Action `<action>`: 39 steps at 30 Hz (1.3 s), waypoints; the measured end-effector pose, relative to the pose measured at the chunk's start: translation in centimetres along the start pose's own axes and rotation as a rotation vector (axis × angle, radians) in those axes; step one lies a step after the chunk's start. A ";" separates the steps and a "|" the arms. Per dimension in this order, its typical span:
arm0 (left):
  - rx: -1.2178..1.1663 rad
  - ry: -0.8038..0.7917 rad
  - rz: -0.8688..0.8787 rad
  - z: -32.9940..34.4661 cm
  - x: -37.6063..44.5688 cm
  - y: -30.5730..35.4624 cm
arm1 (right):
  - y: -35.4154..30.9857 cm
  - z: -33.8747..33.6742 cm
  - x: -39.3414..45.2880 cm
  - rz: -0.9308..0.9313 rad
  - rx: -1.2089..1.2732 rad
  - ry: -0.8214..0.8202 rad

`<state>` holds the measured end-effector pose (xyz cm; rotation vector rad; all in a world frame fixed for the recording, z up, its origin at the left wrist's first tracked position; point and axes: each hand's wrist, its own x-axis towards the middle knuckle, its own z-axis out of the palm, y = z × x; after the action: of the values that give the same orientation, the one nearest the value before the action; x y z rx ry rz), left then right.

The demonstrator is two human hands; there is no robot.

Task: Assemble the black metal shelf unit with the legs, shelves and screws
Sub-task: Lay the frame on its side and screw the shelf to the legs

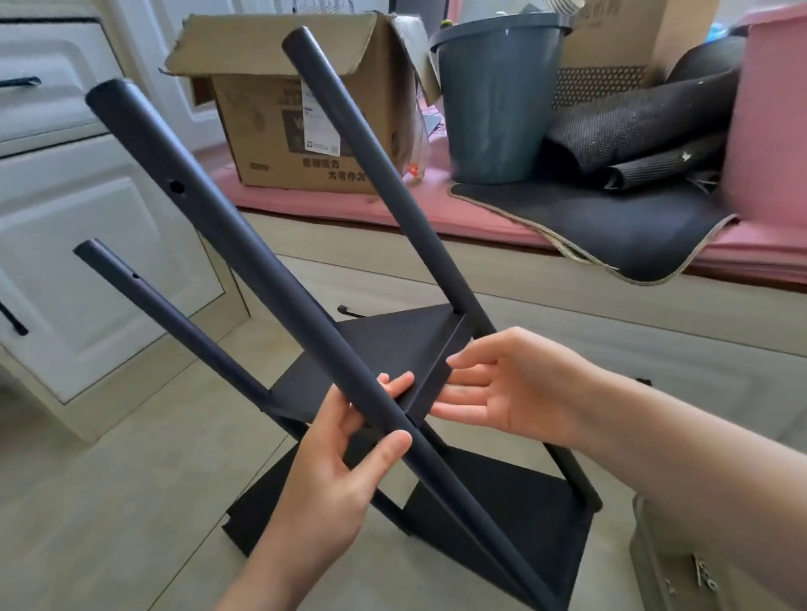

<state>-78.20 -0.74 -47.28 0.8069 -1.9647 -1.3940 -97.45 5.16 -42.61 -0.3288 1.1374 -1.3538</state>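
head view: our left hand wraps the near leg, right hand flat and wide on the upper shelf, unit tilted over the floor. we'd line up holes before screwing.

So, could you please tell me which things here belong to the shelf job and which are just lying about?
Job: near leg held by left hand; far legs; upper shelf touched by right hand; lower shelf; screws.
Lying about: box; bucket; mats; pink tub.
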 end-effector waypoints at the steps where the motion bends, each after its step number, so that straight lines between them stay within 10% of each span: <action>1: 0.014 -0.009 0.006 0.2 -0.1 0.0 | 0.2 -0.4 -0.2 -0.003 0.008 0.001; 26: 0.415 -0.349 0.096 2.5 -1.1 -5.7 | 9.2 -8.1 -3.9 0.120 0.235 0.202; 34: 0.351 -0.224 0.063 2.3 -1.8 -6.1 | 6.9 -11.3 -5.4 0.017 -0.932 0.490; 39: 0.318 -0.115 0.049 4.4 -1.9 -6.5 | 5.8 -10.7 -5.7 -0.308 -0.987 0.368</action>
<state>-79.38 1.55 -54.90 0.8258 -2.3169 -1.1367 -101.38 16.06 -49.51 -1.0215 2.0980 -1.0312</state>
